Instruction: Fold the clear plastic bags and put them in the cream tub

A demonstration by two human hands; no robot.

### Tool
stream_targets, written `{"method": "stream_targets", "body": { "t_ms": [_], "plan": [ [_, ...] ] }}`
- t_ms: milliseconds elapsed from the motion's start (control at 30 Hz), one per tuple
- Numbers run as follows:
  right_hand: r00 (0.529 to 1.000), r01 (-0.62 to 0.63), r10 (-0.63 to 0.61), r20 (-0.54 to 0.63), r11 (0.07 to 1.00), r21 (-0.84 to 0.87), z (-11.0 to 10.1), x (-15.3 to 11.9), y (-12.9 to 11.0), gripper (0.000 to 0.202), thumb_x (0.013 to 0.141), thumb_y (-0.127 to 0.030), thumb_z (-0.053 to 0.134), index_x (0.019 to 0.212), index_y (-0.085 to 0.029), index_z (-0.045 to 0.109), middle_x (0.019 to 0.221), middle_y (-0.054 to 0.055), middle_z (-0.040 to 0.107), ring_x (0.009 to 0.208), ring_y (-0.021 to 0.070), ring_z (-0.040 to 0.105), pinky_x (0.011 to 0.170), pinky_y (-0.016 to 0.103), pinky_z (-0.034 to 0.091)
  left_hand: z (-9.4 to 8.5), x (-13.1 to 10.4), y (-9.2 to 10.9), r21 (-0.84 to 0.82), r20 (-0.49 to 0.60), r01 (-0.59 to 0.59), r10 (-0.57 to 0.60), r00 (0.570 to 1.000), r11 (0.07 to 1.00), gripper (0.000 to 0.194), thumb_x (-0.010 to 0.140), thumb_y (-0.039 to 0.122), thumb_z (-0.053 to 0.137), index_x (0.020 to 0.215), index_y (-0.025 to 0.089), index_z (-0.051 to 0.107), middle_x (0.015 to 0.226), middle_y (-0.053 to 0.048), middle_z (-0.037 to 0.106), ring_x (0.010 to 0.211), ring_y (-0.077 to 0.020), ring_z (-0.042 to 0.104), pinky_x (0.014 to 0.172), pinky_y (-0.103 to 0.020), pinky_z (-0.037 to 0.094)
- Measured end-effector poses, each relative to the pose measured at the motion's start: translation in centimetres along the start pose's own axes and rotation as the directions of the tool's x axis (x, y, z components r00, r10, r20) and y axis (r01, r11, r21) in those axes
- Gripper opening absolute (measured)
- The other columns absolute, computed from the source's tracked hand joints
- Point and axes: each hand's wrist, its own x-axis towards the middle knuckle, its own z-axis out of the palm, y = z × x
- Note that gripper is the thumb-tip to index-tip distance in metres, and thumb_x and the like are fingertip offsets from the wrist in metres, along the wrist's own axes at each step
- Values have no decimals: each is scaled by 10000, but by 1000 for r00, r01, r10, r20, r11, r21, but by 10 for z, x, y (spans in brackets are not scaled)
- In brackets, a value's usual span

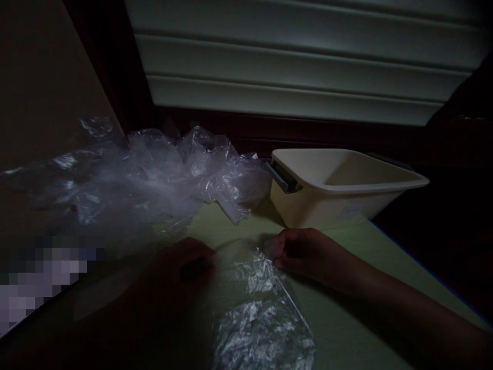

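Bag (265,329) top between grips, body nearer wearer | see-through, crinkled, shiny | left grip (173,262) and right grip (314,253) both pinching bag's mouth | surface (342,308) beneath

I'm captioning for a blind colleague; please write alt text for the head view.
A person's right hand pinches the top of a crinkled clear plastic bag, with the shadowed left hand at its opposite edge, over a dim green tabletop; beyond, crumpled clear plastic film lies left of a cream plastic bin.
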Motion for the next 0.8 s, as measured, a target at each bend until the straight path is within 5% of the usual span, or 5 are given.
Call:
{"method": "stream_targets", "body": {
  "t_ms": [300, 500, 800],
  "plan": [
    [999, 19, -26, -40, 987, -159, 2, -2, 0, 103, 742, -81, 588, 715, -178, 611, 724, 0, 636, 673, 128, 590, 626, 242, 462, -8, 2, 0, 35, 69, -141, 138, 988, 989, 159, 794, 253, 504, 756, 194, 647, 840, -30, 650, 779, -180, 629, 707, -279, 515],
    [988, 133, -153, -36, 935, -329, 2, -5, -6, 189, 744, -21, 550, 728, -170, 664, 774, 16, 660, 698, 127, 617, 623, 230, 465, -8, 3, -6, 138, 74, -301, 293, 953, 944, 220, 843, 202, 466, 761, 196, 670, 845, -34, 648, 804, -171, 614, 744, -275, 490],
    [942, 333, -271, 197, 825, -456, -2, -13, -21, 265, 839, -2, 506, 830, -177, 705, 845, 30, 664, 764, 128, 611, 665, 235, 447, -8, -2, -7, 310, 107, -403, 389, 915, 861, 276, 885, 153, 438, 853, 214, 705, 940, -55, 664, 893, -193, 610, 807, -300, 481]
  ]
}}
